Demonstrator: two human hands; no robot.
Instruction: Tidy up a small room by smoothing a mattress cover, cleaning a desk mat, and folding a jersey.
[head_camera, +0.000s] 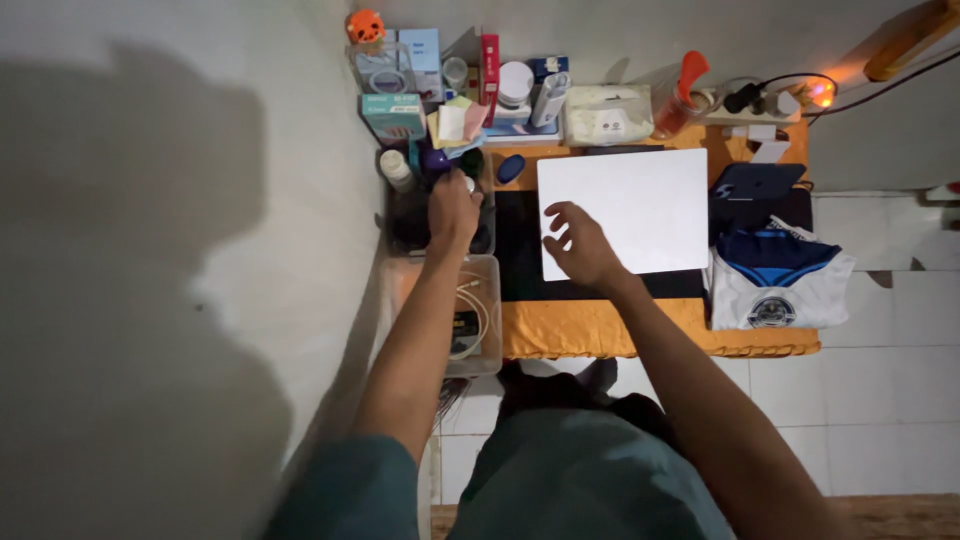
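White laptop (625, 210) lies flat, long axis sideways; right hand (580, 245) rests spread on it; left hand (453, 208) grasps a purple bottle (434, 160).

Home room corner, small low desk setup. Orange-covered surface (600, 330) against plain wall, white tiled floor (880, 400) at 3 o'clock. Closed white laptop (640, 205), folded shirt (775, 290), power strip (760, 103) at 1 o'clock, toiletry bottles and boxes (395, 115) at 11 o'clock.
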